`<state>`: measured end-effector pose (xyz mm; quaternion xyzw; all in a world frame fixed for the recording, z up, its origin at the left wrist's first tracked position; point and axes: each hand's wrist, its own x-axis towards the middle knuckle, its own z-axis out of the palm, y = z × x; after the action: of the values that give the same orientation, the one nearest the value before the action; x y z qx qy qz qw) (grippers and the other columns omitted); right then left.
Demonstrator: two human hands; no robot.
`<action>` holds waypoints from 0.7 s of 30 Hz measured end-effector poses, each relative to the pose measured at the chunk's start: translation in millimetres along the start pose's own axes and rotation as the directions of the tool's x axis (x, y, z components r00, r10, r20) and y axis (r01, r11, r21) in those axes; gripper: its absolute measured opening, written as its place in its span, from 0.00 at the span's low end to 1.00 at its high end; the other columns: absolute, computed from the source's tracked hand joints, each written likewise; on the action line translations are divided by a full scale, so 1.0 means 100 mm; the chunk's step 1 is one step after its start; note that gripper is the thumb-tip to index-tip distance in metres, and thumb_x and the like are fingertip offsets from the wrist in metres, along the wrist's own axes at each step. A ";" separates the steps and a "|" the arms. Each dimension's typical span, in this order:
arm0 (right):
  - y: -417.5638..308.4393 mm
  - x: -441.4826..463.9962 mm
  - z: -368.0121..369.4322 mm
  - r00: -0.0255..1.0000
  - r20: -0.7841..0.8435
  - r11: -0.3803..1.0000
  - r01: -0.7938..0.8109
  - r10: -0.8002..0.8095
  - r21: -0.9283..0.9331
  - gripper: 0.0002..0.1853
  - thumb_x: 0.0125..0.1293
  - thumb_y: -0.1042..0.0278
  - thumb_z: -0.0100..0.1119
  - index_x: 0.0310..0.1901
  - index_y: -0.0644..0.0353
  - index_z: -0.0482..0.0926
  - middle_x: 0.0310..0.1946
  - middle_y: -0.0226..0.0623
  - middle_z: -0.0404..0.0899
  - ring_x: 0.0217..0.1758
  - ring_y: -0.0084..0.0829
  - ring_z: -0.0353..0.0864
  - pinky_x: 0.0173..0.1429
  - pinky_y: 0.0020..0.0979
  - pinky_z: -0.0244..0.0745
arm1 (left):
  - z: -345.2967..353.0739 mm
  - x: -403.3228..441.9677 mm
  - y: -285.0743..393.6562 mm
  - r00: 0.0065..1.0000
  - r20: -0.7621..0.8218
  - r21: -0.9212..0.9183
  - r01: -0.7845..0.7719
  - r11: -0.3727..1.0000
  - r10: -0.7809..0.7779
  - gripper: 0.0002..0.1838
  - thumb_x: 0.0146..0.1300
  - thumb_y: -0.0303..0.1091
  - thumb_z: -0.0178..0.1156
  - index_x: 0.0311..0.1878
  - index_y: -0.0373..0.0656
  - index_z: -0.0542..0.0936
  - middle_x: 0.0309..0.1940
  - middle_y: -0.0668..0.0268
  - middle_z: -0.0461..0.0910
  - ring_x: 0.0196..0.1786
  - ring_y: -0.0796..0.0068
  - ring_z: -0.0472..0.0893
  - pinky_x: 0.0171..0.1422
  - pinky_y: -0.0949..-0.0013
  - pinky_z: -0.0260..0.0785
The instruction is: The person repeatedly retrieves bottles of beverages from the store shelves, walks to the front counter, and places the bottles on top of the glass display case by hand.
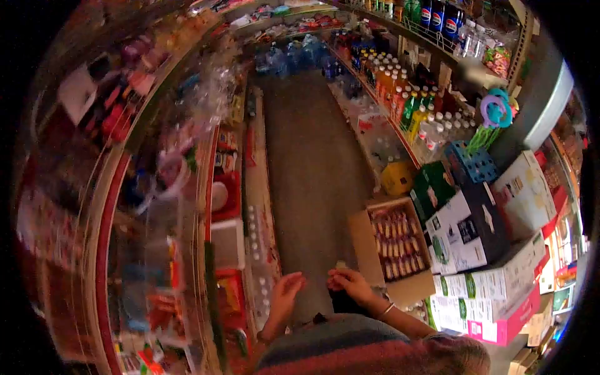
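Observation:
Both of my hands are held out low in front of my body, apart from each other above the aisle floor [312, 162]. My left hand [286, 296] has its fingers slightly bent and apart, with nothing visible in it, close to the lower left shelf. My right hand [352, 286], with a thin bangle at the wrist, has curled fingers; whether something small is between them is too small to tell. Just right of it stands an open cardboard box [409, 284] filled with rows of small wrapped packs.
Blurred shelves [240, 234] of goods run along the left. Bottles of orange, green and yellow drinks [400, 94] line the right shelf. Stacked cartons [459, 231] and a blue basket [472, 164] are at the right. Large blue bottles [290, 59] stand at the far end.

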<state>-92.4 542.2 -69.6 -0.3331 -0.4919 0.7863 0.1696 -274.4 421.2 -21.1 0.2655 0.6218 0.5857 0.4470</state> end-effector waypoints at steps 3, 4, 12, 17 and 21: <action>-0.36 0.69 -0.29 0.999 0.004 0.997 0.054 -0.055 0.050 0.14 0.70 0.68 0.50 0.52 0.66 0.73 0.40 0.37 0.79 0.43 0.27 0.79 0.51 0.29 0.75 | 0.00 0.83 0.19 0.997 0.068 0.006 -0.030 1.000 0.029 0.13 0.67 0.27 0.54 0.54 0.37 0.74 0.44 0.63 0.79 0.48 0.73 0.78 0.56 0.71 0.70; -0.59 0.93 -0.37 0.995 0.016 0.994 0.094 -0.095 0.049 0.14 0.70 0.68 0.50 0.52 0.66 0.73 0.39 0.37 0.79 0.43 0.27 0.79 0.50 0.28 0.75 | 0.09 1.08 0.39 0.998 0.056 0.028 -0.028 0.999 0.026 0.13 0.67 0.27 0.54 0.54 0.37 0.74 0.44 0.63 0.79 0.48 0.73 0.78 0.56 0.70 0.70; -1.59 2.44 -0.90 0.981 -0.085 0.983 0.178 -0.174 0.041 0.13 0.70 0.68 0.52 0.53 0.63 0.74 0.41 0.33 0.80 0.44 0.25 0.78 0.48 0.27 0.75 | 0.41 2.83 0.99 0.998 0.024 -0.052 0.067 0.996 -0.065 0.14 0.66 0.25 0.53 0.54 0.36 0.74 0.46 0.60 0.79 0.48 0.70 0.78 0.55 0.69 0.71; -1.91 3.42 -1.06 0.985 -0.039 0.985 0.168 -0.167 0.047 0.14 0.69 0.67 0.52 0.53 0.63 0.75 0.43 0.35 0.80 0.48 0.26 0.79 0.52 0.28 0.75 | 0.29 4.08 0.94 0.991 0.081 -0.021 0.106 0.994 -0.104 0.14 0.65 0.27 0.55 0.54 0.36 0.74 0.46 0.60 0.79 0.47 0.70 0.79 0.53 0.69 0.71; -2.45 4.35 -1.11 0.980 -0.052 0.971 0.180 -0.190 -0.157 0.15 0.70 0.67 0.52 0.54 0.64 0.74 0.44 0.36 0.80 0.47 0.26 0.79 0.53 0.28 0.74 | 0.20 5.27 1.11 0.993 0.106 -0.062 0.051 0.997 -0.044 0.15 0.64 0.28 0.56 0.54 0.36 0.74 0.45 0.60 0.79 0.47 0.70 0.79 0.53 0.68 0.71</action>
<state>-344.1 986.1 -39.6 -0.3237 -0.5731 0.7160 0.2325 -520.4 899.8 -41.4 0.2665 0.5845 0.5799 0.5011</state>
